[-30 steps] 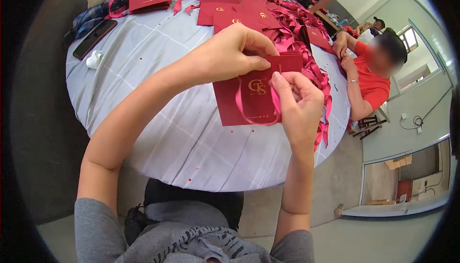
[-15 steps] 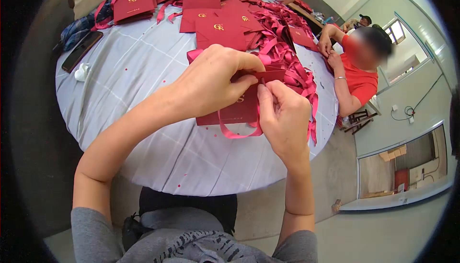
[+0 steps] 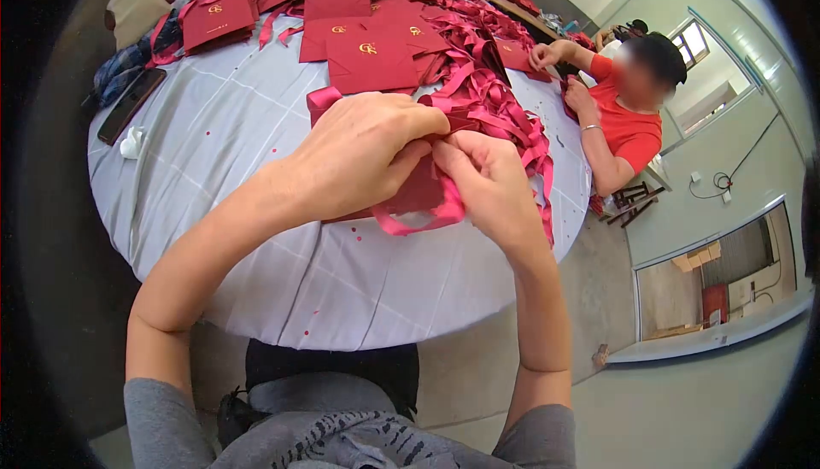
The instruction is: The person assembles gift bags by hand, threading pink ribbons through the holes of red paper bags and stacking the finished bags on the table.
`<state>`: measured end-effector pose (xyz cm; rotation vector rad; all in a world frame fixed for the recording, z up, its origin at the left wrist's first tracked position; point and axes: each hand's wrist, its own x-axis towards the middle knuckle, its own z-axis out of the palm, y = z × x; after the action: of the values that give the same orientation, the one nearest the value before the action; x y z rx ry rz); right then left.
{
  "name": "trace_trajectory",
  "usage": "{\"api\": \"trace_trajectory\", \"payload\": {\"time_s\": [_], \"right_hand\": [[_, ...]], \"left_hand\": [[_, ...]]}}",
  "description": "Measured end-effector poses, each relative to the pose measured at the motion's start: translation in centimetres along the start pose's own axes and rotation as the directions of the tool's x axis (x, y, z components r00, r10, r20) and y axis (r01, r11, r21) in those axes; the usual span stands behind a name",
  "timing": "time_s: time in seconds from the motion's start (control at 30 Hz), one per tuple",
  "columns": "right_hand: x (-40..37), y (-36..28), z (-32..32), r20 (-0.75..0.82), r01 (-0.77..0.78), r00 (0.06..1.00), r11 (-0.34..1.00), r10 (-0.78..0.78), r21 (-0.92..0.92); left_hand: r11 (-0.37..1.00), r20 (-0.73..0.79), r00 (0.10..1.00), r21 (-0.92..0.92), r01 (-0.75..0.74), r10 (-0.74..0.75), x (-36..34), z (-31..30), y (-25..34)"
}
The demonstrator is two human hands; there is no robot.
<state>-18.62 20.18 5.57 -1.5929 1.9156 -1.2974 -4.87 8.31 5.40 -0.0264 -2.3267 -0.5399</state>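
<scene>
My left hand pinches the top edge of a dark red paper gift bag, thumb and forefinger closed on it. Close beside it, my right hand has its fingertips pinched at the same edge, on what looks like the end of the bag's pink ribbon. The ribbon hangs in a loop below both hands, in front of the bag. Most of the bag is hidden behind my hands, and the exact spot where my fingertips meet is covered.
Flat red bags with gold print lie stacked beyond my hands, beside a heap of pink ribbons. A phone, a crumpled tissue and a cream bag are at the left. A co-worker in red sits at the right.
My right hand has moved left and slightly up, closer to my left hand. The bag is tilted and its front print is now hidden. The view has shifted slightly.
</scene>
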Motion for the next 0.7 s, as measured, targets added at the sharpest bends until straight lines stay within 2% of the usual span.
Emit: {"api": "trace_trajectory", "payload": {"time_s": [0.03, 0.1, 0.17, 0.2, 0.27, 0.3, 0.33, 0.4, 0.43, 0.5, 0.53, 0.6, 0.7], "right_hand": [[0.0, 0.1, 0.2, -0.047, 0.045, 0.998, 0.998, -0.046, -0.033], [-0.6, -1.1, -0.1, -0.043, 0.029, 0.999, 0.995, -0.033, -0.090], [-1.4, -2.0, -0.1, -0.123, 0.077, 0.982, 0.905, -0.141, -0.418], [-1.6, -1.5, 0.2, -0.171, 0.092, 0.970, 0.911, -0.173, -0.402], [-1.8, -1.8, 0.1, -0.258, 0.141, 0.911, 0.831, -0.321, -0.537], [-1.7, -1.7, 0.0, -0.231, 0.247, 0.892, 0.846, -0.389, -0.473], [-1.5, -1.6, -0.2, -0.230, 0.246, 0.892, 0.845, -0.389, -0.475], [-1.2, -1.3, -1.1, -0.055, 0.342, 0.895, 0.762, -0.442, -0.550], [-1.0, -1.4, -1.6, -0.061, 0.338, 0.896, 0.765, -0.440, -0.549], [-0.7, -1.8, -2.6, 0.152, 0.402, 0.910, 0.738, -0.385, -0.542], [-0.5, -1.9, -3.0, 0.149, 0.399, 0.912, 0.741, -0.382, -0.540], [0.2, -2.0, -3.9, 0.308, 0.297, 0.926, 0.926, -0.219, -0.235], [1.7, -1.6, -5.1, 0.375, 0.176, 0.919, 0.977, -0.120, -0.118]], "left_hand": [[1.000, 0.004, 1.000, 0.003, 0.014, -0.014, 0.0, 0.0, -0.1], [1.000, 0.042, 0.999, 0.012, 0.017, -0.018, 0.1, -0.2, -0.1], [0.999, 0.085, 0.996, 0.024, 0.029, -0.031, 0.1, -0.5, 0.0], [0.999, 0.069, 0.997, -0.024, 0.036, -0.034, 0.2, -0.5, 0.0], [0.996, 0.053, 0.998, -0.075, 0.039, -0.035, 0.2, -0.6, 0.2], [0.997, 0.072, 0.997, -0.063, 0.043, -0.039, 0.1, -0.7, 0.3], [0.998, 0.091, 0.995, -0.051, 0.048, -0.043, 0.0, -0.7, 0.4], [0.999, 0.114, 0.993, -0.023, 0.044, -0.041, -0.1, -0.5, 0.6], [0.999, 0.136, 0.990, 0.006, 0.041, -0.041, -0.1, -0.5, 0.7], [0.999, 0.151, 0.987, 0.011, 0.045, -0.046, -0.2, -0.5, 0.9], [0.999, 0.160, 0.986, 0.016, 0.051, -0.053, -0.2, -0.4, 1.0], [0.999, 0.156, 0.987, 0.012, 0.045, -0.046, -0.3, -0.4, 1.4], [0.999, 0.163, 0.986, 0.002, 0.046, -0.045, -0.3, -0.6, 2.0]]}}
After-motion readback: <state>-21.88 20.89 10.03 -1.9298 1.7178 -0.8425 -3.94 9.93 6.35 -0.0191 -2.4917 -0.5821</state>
